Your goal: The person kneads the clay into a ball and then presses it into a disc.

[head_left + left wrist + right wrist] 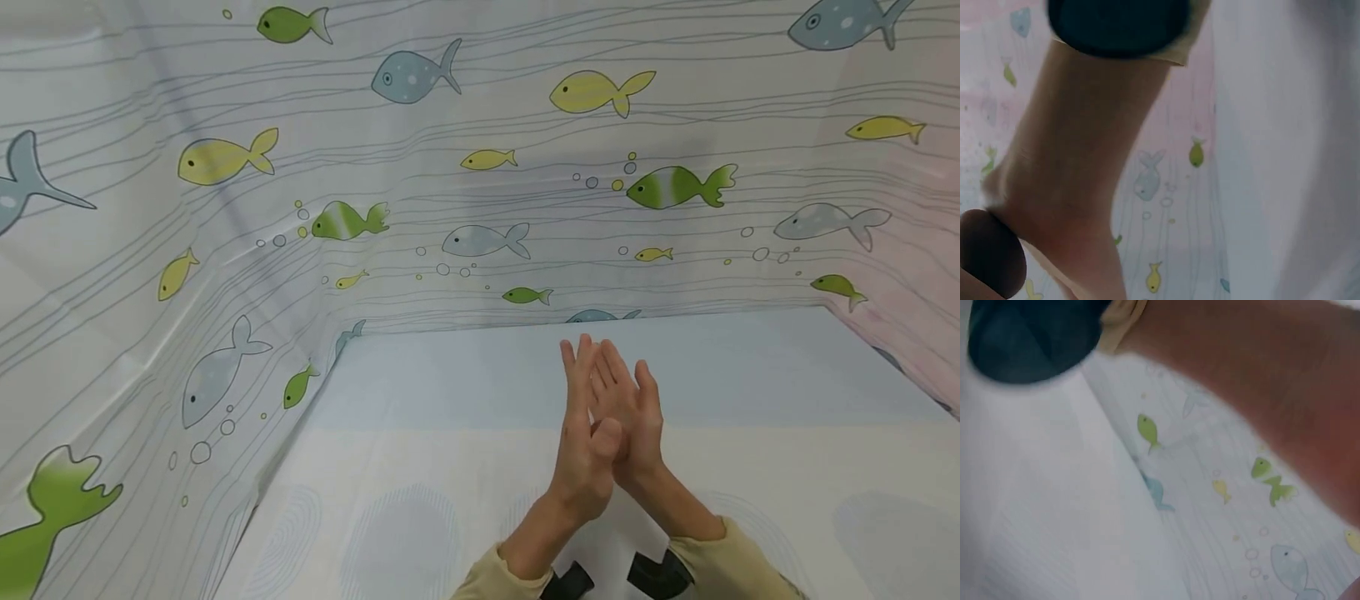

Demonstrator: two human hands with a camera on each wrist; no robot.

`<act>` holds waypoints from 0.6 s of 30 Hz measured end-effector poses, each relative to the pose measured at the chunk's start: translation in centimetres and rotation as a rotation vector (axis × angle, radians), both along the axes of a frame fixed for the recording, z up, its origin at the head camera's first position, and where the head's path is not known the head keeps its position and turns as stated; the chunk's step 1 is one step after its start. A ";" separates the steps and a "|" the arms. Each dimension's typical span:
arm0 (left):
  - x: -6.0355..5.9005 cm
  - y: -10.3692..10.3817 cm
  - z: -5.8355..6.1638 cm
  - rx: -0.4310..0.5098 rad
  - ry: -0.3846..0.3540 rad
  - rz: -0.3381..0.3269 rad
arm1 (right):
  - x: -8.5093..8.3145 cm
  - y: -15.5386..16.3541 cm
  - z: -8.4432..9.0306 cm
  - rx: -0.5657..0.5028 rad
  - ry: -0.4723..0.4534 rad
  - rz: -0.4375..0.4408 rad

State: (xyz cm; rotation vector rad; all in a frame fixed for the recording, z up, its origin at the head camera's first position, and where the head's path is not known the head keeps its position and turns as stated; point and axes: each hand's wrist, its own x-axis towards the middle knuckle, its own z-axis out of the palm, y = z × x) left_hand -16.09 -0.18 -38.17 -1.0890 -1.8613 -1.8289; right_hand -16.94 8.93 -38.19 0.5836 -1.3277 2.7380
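Left hand [581, 450] and right hand [630, 425] are pressing palm to palm above the surface [450, 467], grips released, holding nothing

head looks down; wrist views close, sharing fish curtain [480, 167].

Soft, even daylight; head view sharp, both wrist views blurred.

Left hand [583, 433] and right hand [633, 421] palm to palm, fingers straight; forearms crossing below
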 end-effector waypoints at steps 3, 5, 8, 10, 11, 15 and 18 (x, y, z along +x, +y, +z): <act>0.5 -0.1 0.5 0.043 -0.058 -0.007 | -0.5 0.0 -0.6 0.033 0.012 -0.092; 0.6 -0.2 0.6 0.075 -0.082 -0.010 | -0.6 0.0 -0.8 0.046 0.028 -0.138; 0.4 -0.2 0.5 0.095 -0.102 0.014 | -0.4 -0.4 -1.2 0.066 0.075 -0.174; 0.0 -0.3 0.1 0.089 -0.124 0.039 | -0.1 -0.8 -1.3 0.108 0.113 -0.189; -0.3 -0.3 -0.2 0.088 -0.146 0.049 | 0.1 -1.0 -1.4 0.134 0.132 -0.193; -1.6 -0.7 -1.4 0.136 -0.259 0.072 | 0.9 -2.0 -1.7 0.232 0.155 -0.202; -2.5 -1.3 -1.7 0.191 -0.334 0.095 | 1.3 -2.6 -2.1 0.273 0.169 -0.206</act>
